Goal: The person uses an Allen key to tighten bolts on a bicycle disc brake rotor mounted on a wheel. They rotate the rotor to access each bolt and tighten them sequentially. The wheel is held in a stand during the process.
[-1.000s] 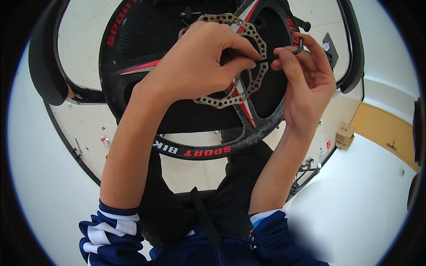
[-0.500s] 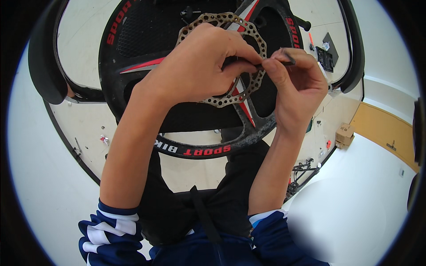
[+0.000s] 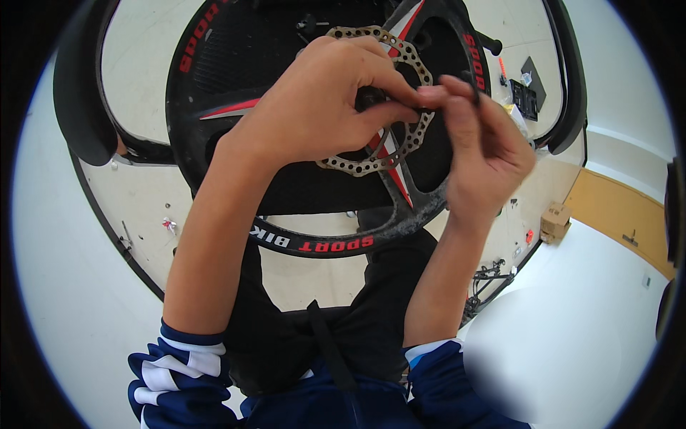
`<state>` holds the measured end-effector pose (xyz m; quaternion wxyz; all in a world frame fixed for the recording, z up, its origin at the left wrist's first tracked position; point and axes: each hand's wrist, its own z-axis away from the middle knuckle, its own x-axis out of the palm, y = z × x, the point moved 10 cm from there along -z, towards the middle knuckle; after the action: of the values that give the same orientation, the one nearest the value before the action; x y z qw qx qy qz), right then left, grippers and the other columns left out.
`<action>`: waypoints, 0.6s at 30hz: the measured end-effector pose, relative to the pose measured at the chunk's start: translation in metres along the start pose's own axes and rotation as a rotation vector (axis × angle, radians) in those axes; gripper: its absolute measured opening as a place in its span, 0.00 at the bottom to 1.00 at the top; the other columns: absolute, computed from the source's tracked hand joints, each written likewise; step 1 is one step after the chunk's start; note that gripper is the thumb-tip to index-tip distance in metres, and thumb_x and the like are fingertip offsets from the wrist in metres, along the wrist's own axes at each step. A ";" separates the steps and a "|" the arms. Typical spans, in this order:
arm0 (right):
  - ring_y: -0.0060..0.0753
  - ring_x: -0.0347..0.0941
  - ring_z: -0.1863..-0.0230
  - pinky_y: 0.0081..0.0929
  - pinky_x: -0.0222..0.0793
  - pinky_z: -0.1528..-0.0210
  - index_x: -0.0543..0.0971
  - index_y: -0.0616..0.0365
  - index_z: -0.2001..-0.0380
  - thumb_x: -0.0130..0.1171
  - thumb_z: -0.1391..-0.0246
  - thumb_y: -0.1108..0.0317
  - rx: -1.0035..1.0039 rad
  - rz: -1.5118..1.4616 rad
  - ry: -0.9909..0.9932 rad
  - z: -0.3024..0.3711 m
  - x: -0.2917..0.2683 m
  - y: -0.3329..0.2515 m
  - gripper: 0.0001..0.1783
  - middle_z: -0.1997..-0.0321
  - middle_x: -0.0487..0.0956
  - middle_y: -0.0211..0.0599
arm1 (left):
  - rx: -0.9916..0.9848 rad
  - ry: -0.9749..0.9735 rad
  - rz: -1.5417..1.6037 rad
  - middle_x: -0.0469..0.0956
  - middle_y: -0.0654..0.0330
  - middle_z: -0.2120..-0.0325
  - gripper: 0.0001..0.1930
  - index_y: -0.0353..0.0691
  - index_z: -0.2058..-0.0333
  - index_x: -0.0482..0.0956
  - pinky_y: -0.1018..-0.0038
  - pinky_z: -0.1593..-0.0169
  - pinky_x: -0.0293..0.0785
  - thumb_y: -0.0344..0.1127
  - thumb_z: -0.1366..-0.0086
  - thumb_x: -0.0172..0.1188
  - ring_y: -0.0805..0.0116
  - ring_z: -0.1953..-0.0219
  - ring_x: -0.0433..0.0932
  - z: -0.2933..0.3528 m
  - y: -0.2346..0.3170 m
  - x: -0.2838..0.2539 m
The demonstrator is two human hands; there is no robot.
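Observation:
A bicycle wheel (image 3: 396, 223) with a black rim lies flat in front of me, a perforated metal brake disc (image 3: 354, 168) at its centre. My left hand (image 3: 311, 107) reaches over the disc, thumb and forefinger pinched together at its right side; whatever sits between those fingertips is hidden. Close beside them, my right hand (image 3: 489, 146) has its fingers closed on a thin dark bent tool, which looks like a hex key (image 3: 475, 89). Its short end shows by the right fingertips, and the hand is slightly blurred. Both hands are above the wheel.
Small black parts (image 3: 309, 26) lie beyond the disc. Black padded armrests (image 3: 82, 107) flank the wheel. On the floor at right are an open black tool case (image 3: 524, 100), a cardboard box (image 3: 555, 220) and a dark bike frame (image 3: 487, 282).
My right hand has shifted a little to the right and turned, swinging the hex key from nearly level to upright. My left hand stays almost in place, still pinched.

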<state>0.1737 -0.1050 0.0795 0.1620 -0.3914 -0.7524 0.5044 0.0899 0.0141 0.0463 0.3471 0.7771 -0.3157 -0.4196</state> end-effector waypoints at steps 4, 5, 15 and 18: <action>0.19 0.71 0.76 0.18 0.67 0.71 0.82 0.67 0.54 0.57 0.35 0.72 -0.023 -0.036 -0.011 -0.025 -0.040 -0.022 0.12 0.74 0.80 0.33 | 0.041 0.256 -0.043 0.84 0.58 0.69 0.07 0.39 0.64 0.88 0.75 0.59 0.74 0.30 0.42 0.69 0.69 0.63 0.80 0.003 -0.002 -0.035; 0.17 0.67 0.78 0.17 0.62 0.74 0.83 0.65 0.54 0.59 0.37 0.73 0.004 0.081 -0.075 -0.032 -0.041 -0.020 0.11 0.75 0.78 0.29 | 0.037 0.345 -0.076 0.85 0.58 0.69 0.07 0.39 0.63 0.88 0.76 0.59 0.74 0.31 0.40 0.69 0.69 0.63 0.80 0.005 -0.007 -0.048; 0.33 0.71 0.72 0.28 0.68 0.71 0.84 0.59 0.60 0.68 0.51 0.77 -0.226 0.620 -0.826 -0.005 0.043 0.024 0.12 0.73 0.73 0.34 | -0.157 0.429 -0.228 0.81 0.57 0.65 0.13 0.38 0.52 0.81 0.70 0.57 0.73 0.36 0.31 0.57 0.63 0.61 0.78 0.016 -0.046 -0.034; 0.35 0.71 0.70 0.30 0.69 0.69 0.83 0.58 0.60 0.69 0.53 0.76 -0.292 0.644 -0.895 -0.003 0.050 0.025 0.14 0.73 0.73 0.34 | -0.147 0.414 -0.220 0.81 0.54 0.64 0.12 0.36 0.53 0.81 0.66 0.53 0.72 0.33 0.29 0.53 0.56 0.60 0.77 0.014 -0.048 -0.026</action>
<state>0.1543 -0.0607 0.0511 -0.3900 -0.3676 -0.6525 0.5358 0.0754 0.0572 0.0132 0.4124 0.8488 -0.1198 -0.3085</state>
